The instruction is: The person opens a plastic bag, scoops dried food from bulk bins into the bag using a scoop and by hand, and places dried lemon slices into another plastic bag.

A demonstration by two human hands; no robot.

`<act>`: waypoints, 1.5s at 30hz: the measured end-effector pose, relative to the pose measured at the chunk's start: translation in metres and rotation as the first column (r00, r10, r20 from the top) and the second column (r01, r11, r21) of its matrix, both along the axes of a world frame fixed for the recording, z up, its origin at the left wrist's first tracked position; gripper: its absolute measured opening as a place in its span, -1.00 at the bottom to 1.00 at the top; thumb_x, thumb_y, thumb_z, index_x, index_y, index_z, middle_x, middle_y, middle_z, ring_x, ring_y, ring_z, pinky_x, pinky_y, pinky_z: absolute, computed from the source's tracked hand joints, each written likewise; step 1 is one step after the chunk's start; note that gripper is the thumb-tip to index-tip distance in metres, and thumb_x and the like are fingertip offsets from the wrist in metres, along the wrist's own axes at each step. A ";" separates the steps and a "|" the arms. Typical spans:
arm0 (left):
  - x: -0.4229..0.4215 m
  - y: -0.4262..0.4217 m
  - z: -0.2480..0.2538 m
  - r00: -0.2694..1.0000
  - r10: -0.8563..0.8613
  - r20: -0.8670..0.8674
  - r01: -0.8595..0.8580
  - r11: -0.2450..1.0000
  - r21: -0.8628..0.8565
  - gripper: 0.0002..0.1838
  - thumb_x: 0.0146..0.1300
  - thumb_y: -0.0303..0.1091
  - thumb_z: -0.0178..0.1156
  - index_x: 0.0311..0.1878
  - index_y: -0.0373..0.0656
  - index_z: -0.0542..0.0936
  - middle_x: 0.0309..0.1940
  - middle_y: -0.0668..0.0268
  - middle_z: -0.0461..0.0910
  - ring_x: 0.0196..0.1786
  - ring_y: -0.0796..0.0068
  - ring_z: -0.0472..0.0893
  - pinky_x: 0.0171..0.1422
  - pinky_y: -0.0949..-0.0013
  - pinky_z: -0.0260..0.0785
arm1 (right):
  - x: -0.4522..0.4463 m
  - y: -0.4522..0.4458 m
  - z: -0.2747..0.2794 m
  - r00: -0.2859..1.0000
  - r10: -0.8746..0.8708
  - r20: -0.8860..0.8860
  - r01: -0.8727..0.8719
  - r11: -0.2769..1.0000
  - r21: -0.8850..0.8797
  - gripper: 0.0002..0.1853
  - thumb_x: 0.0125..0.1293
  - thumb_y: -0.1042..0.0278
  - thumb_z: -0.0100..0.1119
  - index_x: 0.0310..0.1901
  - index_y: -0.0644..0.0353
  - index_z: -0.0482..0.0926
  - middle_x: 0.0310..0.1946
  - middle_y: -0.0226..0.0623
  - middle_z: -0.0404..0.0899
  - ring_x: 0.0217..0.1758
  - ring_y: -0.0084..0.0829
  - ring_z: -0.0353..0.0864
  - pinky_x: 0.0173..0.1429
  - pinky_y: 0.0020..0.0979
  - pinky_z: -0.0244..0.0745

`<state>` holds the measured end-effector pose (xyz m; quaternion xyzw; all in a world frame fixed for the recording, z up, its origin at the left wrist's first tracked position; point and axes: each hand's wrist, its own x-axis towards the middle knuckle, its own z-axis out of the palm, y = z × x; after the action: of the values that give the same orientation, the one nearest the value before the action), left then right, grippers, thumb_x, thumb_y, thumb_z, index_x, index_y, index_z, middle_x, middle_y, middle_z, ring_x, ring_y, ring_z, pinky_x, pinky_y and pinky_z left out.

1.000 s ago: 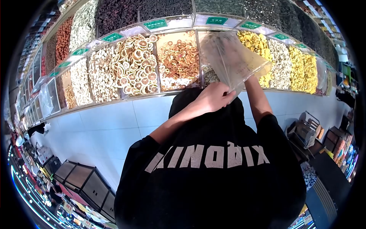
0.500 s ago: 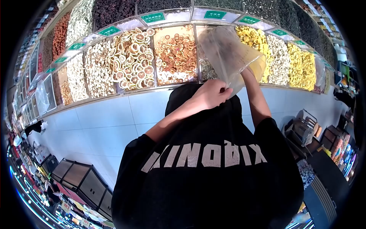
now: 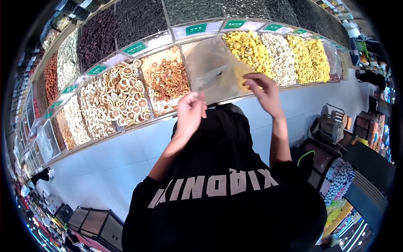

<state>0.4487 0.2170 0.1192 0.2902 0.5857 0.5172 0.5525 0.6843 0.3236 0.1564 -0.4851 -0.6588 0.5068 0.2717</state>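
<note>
A clear plastic bag (image 3: 212, 67) is spread out over the front row of bins, partly covering the bin beneath it. My left hand (image 3: 190, 112) is closed, its fingertips pinching the bag's lower left edge. At the bag's right edge, my right hand (image 3: 265, 93) has bent fingers gripping the plastic; this hand is slightly blurred. Left of the bag lie dried reddish-orange rings (image 3: 168, 80), and beyond them dried citrus slices (image 3: 126, 98). Yellow dried flowers (image 3: 248, 50) fill the bin just right of the bag.
Dark dried goods (image 3: 140, 21) fill the back row, behind green labels (image 3: 196, 29). White dried pieces (image 3: 279, 59) and more yellow flowers (image 3: 308, 61) lie farther right. Pale floor tiles (image 3: 121, 151) run below the counter. A metal-framed chair or cart (image 3: 331, 126) stands at right.
My right hand has come out of the bag to its right edge. The bag, earlier bunched and hanging, is now spread wider between my hands. The view has turned and shifted right.
</note>
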 end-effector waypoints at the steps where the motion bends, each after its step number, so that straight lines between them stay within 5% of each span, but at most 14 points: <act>1: -0.003 0.004 0.001 1.000 0.026 0.007 -0.026 1.000 -0.018 -0.61 0.55 -0.27 0.13 -0.47 -0.19 0.49 -0.66 0.42 0.49 -0.65 0.69 0.44 -0.54 0.53 0.24 | 0.015 0.001 0.002 0.991 -0.110 -0.078 0.114 0.993 0.038 -0.79 0.45 0.50 0.21 0.06 0.33 0.64 -0.14 -0.26 0.74 -0.12 -0.51 0.74 0.02 -0.48 0.60; 4: -0.005 0.019 -0.004 0.990 0.117 -0.083 -0.108 0.989 0.103 -0.60 0.55 -0.29 0.14 -0.50 -0.17 0.46 -0.69 0.46 0.43 -0.61 0.75 0.40 -0.47 0.57 0.22 | 0.055 0.025 -0.011 0.989 -0.063 0.134 0.028 0.968 0.250 -0.47 0.32 0.53 0.32 0.33 0.26 0.47 0.22 -0.15 0.60 0.22 -0.35 0.63 0.19 -0.34 0.57; 6: 0.001 0.027 -0.002 0.964 0.146 -0.223 -0.109 0.980 0.169 -0.69 0.47 -0.37 0.23 -0.43 -0.30 0.53 -0.37 0.38 0.53 -0.45 0.77 0.38 -0.39 0.58 0.17 | 0.059 0.039 -0.045 0.920 0.024 0.391 -0.093 0.983 0.158 0.15 0.03 0.42 0.58 0.59 0.19 0.01 0.56 -0.01 0.14 0.58 -0.12 0.23 0.57 -0.13 0.24; 8: 0.017 0.039 -0.003 0.943 0.159 -0.293 -0.071 0.954 0.292 -0.77 0.43 -0.41 0.26 -0.35 -0.36 0.57 -0.23 0.31 0.53 -0.34 0.67 0.44 -0.28 0.53 0.25 | 0.035 0.047 -0.069 0.848 0.128 0.514 -0.314 0.903 0.294 0.33 -0.16 0.22 0.71 0.58 0.29 -0.03 0.58 0.15 0.02 0.66 0.08 -0.03 0.70 -0.14 -0.08; 11: 0.051 0.053 0.014 0.911 0.015 -0.412 0.145 0.924 0.354 -0.81 0.39 -0.44 0.27 -0.32 -0.37 0.59 -0.28 0.24 0.53 -0.25 0.45 0.50 -0.08 0.42 0.37 | -0.029 0.059 -0.116 0.966 0.212 0.145 -0.253 0.687 0.681 -0.02 -0.04 -0.13 0.53 0.45 0.01 0.37 0.55 -0.23 0.21 0.65 -0.01 0.04 0.65 0.03 -0.01; 14: 0.083 0.057 -0.005 0.832 -0.042 -0.554 0.245 0.923 0.298 -0.81 0.34 -0.40 0.32 -0.30 -0.35 0.61 -0.30 0.23 0.55 -0.24 0.37 0.54 -0.08 0.33 0.40 | -0.067 0.073 -0.156 0.912 0.403 0.081 -0.346 0.645 0.681 -0.37 0.28 -0.03 0.23 0.34 0.07 0.49 0.45 -0.24 0.36 0.58 -0.07 0.15 0.63 0.05 -0.01; 16: 0.094 0.052 -0.002 0.800 0.017 -0.600 0.149 0.963 0.226 -0.85 0.33 -0.38 0.33 -0.23 -0.29 0.66 -0.16 0.19 0.60 -0.12 0.30 0.60 0.01 0.30 0.46 | -0.077 0.084 -0.221 0.862 0.503 -0.065 -0.349 0.682 0.642 -0.41 0.33 -0.01 0.20 0.31 0.11 0.50 0.44 -0.24 0.38 0.54 -0.11 0.26 0.60 0.00 0.10; 19: 0.095 0.042 -0.007 0.841 0.146 -0.522 -0.044 0.978 0.203 -0.82 0.35 -0.38 0.31 -0.04 -0.21 0.66 0.04 0.15 0.60 0.06 0.27 0.62 0.13 0.29 0.49 | -0.086 0.108 -0.204 0.949 0.279 0.147 -0.299 0.944 0.138 -0.49 0.44 0.07 0.11 0.31 0.16 0.46 0.39 -0.20 0.42 0.43 -0.20 0.43 0.52 -0.17 0.33; 25: 0.112 0.017 -0.016 0.750 0.277 -0.600 -0.233 0.961 0.153 -0.41 0.32 -0.33 0.40 0.34 -0.27 0.41 0.23 0.10 0.51 0.20 0.35 0.55 0.21 0.27 0.48 | -0.105 0.114 -0.169 0.777 -0.159 -0.609 -0.107 0.920 -0.377 -0.59 0.51 0.24 0.01 0.30 0.21 0.41 0.24 -0.19 0.52 0.23 -0.32 0.56 0.37 -0.38 0.50; 29: 0.133 0.011 -0.006 0.459 0.356 -0.814 -0.302 0.924 0.234 -0.08 0.18 -0.19 0.52 0.49 -0.29 0.24 0.37 0.03 0.40 0.38 0.10 0.45 0.42 0.08 0.34 | -0.060 0.064 -0.066 0.502 0.176 -0.847 -0.488 0.866 -0.109 -0.68 0.34 0.28 0.23 0.09 0.17 0.60 0.01 -0.28 0.67 0.04 -0.47 0.67 0.13 -0.40 0.58; 31: 0.138 0.000 -0.006 0.311 0.249 -0.917 -0.233 0.956 0.180 -0.01 0.17 -0.12 0.52 0.52 -0.32 0.17 0.39 0.03 0.37 0.40 0.03 0.40 0.44 0.06 0.29 | -0.027 0.041 0.019 0.544 0.404 -0.736 -0.595 0.804 0.001 -0.74 0.34 0.24 0.26 -0.04 0.18 0.69 -0.05 -0.28 0.73 -0.02 -0.47 0.72 0.02 -0.42 0.59; 34: 0.143 -0.034 -0.001 0.306 0.207 -0.929 -0.246 0.960 0.133 -0.07 0.19 -0.12 0.49 0.49 -0.32 0.22 0.36 0.04 0.40 0.37 0.06 0.42 0.42 0.07 0.31 | -0.046 -0.003 -0.010 0.545 0.831 -0.111 -0.700 0.525 0.485 -0.68 0.25 0.16 0.32 -0.05 0.14 0.60 0.01 -0.21 0.54 0.09 -0.26 0.55 0.15 -0.22 0.48; 42: 0.167 -0.122 0.010 0.541 0.393 -0.744 -0.548 0.835 0.043 -0.24 0.25 -0.13 0.42 0.39 -0.31 0.33 0.27 0.06 0.47 0.29 0.14 0.48 0.34 0.11 0.36 | -0.049 -0.064 -0.010 0.390 0.910 0.142 -0.543 0.102 0.833 -0.82 0.02 0.28 0.27 -0.61 0.12 0.52 -0.59 -0.35 0.53 -0.36 -0.33 0.54 -0.09 -0.32 0.42; 45: 0.172 -0.138 0.006 0.584 0.447 -0.677 -0.591 0.807 0.023 -0.30 0.27 -0.14 0.39 0.35 -0.31 0.37 0.24 0.07 0.50 0.25 0.17 0.50 0.31 0.12 0.38 | -0.046 -0.072 -0.010 0.315 0.948 0.039 -0.555 0.150 0.818 -0.85 0.01 0.33 0.25 -0.58 0.16 0.54 -0.62 -0.36 0.49 -0.44 -0.32 0.51 -0.09 -0.36 0.39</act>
<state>0.6204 0.0793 0.1257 0.2084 0.8489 0.4580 0.1619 0.6380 0.2519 0.1464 0.2345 -0.8511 0.3757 0.2820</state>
